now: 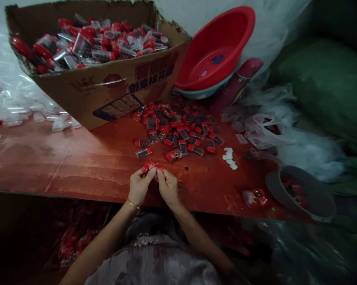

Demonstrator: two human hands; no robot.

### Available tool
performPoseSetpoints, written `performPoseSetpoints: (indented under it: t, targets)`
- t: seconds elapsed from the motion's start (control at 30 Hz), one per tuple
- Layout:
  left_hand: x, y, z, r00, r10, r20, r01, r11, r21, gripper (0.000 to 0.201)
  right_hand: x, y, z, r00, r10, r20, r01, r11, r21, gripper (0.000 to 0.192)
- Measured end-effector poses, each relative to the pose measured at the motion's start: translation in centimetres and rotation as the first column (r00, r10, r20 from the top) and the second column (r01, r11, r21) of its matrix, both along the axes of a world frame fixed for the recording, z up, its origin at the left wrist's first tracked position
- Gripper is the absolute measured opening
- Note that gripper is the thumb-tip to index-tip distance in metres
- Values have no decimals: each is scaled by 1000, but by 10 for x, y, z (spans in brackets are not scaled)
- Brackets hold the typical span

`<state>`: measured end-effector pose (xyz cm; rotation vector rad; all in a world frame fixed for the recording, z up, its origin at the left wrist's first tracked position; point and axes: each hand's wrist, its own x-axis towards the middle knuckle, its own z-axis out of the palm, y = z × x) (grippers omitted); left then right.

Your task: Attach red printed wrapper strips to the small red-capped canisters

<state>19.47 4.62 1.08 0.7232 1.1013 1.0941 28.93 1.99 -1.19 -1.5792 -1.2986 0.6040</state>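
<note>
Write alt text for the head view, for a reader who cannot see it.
Two hands, left and right, together hold a small red packet over a red-brown table. Beyond them lies a pile of small red-capped clear containers, with a cardboard box full of them behind. A red basin leans at the back; a grey bowl sits to the right.

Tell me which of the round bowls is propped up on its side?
The big red basin, leaning tilted behind the pile of little red-capped packs. The grey bowl at the table's right edge sits flat, rim up.
</note>
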Motion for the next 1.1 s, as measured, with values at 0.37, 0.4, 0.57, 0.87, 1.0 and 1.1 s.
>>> performPoseSetpoints:
  t: [0.37,0.4,0.57,0.87,1.0,1.1]
  targets:
    - [-45,22,10,973,209,102,-183,959,-218,43,-5,59,32,805,296,514,-191,950,-247,36]
    - [-48,25,11,972,202,124,-171,959,-225,43,-7,68,34,736,310,601,-160,943,-291,35]
    - [-43,27,14,970,85,226,-23,963,-267,31,-8,106,33,494,404,770,-220,915,-339,39]
    - [-2,26,31,949,-34,314,165,901,-402,12,91,53,14,866,-115,486,68,991,113,32]
    - [12,26,26,936,-66,346,218,879,-424,10,109,-14,-9,925,-291,242,287,956,54,29]
    - [19,23,19,940,-117,322,247,881,-403,16,111,-41,-15,918,-304,255,337,937,-97,27]
